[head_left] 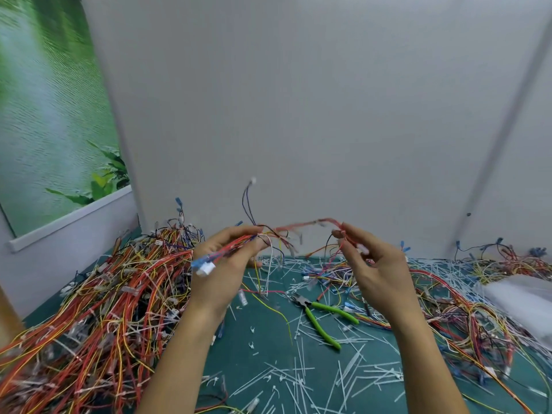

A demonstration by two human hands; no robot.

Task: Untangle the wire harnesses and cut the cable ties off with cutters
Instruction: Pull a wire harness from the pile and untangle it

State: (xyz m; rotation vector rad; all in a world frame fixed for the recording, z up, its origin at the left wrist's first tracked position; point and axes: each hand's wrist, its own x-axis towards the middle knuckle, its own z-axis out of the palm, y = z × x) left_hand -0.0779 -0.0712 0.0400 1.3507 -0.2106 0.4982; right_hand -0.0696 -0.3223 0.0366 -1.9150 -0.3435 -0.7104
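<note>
Now we hold both forearms raised above the green tabletop (pixel 263 339). Our left hand (pixel 221 264) curls its fingers round the wire harness (pixel 294 226); our right hand (pixel 376 264), at three o'clock, pinches its red strand. Green-handled cutters (pixel 322 318) lie at five o'clock, untouched.

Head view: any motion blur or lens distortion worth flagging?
Head view: the thin red wire harness stretched between left hand and right hand is motion-smeared; the green-handled cutters on the teal table look fairly sharp; wide-angle bowing curves the grey wall seams; lighting is soft, without glare.
</note>
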